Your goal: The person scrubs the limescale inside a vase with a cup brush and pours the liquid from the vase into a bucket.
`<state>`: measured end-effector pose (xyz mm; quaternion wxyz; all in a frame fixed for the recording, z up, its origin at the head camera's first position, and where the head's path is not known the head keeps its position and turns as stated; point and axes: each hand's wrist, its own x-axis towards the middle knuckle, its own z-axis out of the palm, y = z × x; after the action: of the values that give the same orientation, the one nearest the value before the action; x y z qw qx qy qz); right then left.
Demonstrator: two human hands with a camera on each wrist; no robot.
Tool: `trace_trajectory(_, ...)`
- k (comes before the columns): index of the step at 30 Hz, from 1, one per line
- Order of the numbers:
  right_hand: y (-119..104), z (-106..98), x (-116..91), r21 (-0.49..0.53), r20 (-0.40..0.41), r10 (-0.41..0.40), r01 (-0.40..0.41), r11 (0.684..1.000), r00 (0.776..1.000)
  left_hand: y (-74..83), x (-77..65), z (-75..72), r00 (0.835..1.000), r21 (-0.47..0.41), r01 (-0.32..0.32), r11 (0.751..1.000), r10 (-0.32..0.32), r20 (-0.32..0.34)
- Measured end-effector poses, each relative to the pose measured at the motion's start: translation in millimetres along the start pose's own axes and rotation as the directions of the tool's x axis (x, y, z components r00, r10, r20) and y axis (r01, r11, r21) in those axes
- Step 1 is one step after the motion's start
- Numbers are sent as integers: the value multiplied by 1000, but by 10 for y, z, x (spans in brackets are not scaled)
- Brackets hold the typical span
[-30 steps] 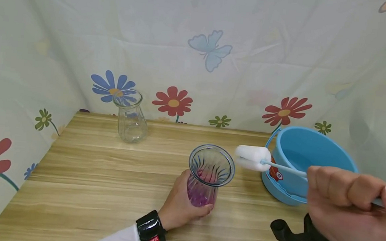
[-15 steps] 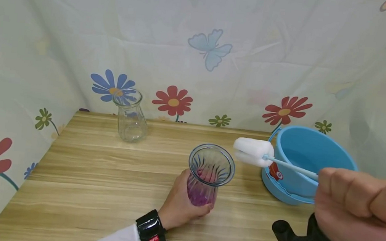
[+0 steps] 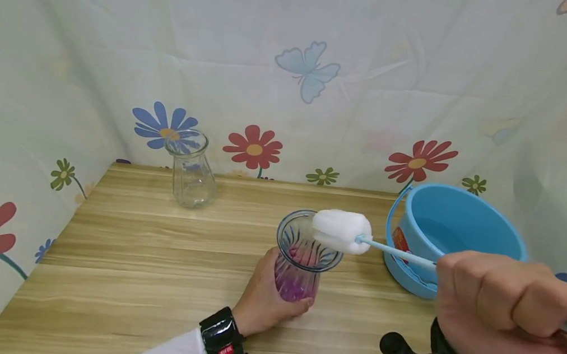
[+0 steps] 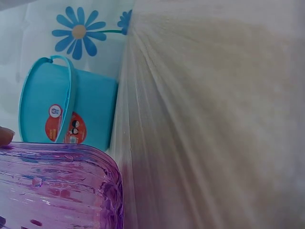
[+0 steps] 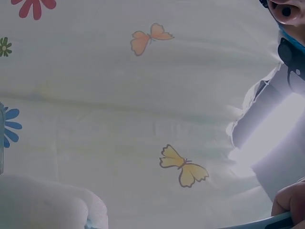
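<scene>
My left hand [image 3: 273, 300] grips a ribbed glass vase [image 3: 300, 277], bluish at the rim and purple-pink at the base, upright on the table. In the left wrist view its purple base [image 4: 62, 186] fills the lower left. My right hand [image 3: 509, 320] holds a sponge bottle brush by its light blue handle [image 3: 403, 255], fingers curled round it. The white sponge head [image 3: 342, 231] overlaps the right side of the vase's mouth in the head view. In the right wrist view the sponge [image 5: 47, 202] shows at the lower left.
A clear glass vase [image 3: 194, 183] stands at the back left of the wooden table [image 3: 129, 265]. At the right is a light blue bucket [image 3: 416, 217] with its handle down and a red sticker. A flower-printed curtain [image 3: 223, 53] surrounds the table's back and sides.
My right hand first drew slightly right, then moved left with the brush, bringing the sponge head from beside the bucket to the vase's mouth. The left hand and vase stayed put.
</scene>
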<state>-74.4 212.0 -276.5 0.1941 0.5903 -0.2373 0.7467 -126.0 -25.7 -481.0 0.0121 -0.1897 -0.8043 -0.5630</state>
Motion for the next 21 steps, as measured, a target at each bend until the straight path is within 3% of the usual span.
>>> trace_trajectory(6, 62, -3, 15, 48, 97, 109, -114, 992, 989, 1, 2, 1, 1000, -7, -15, 1000, 15, 2)
trace_trajectory(21, 373, 106, 52, 65, 20, 243, -243, 968, 970, 26, -19, -14, 1000, 13, -9, 1000, 9, -2)
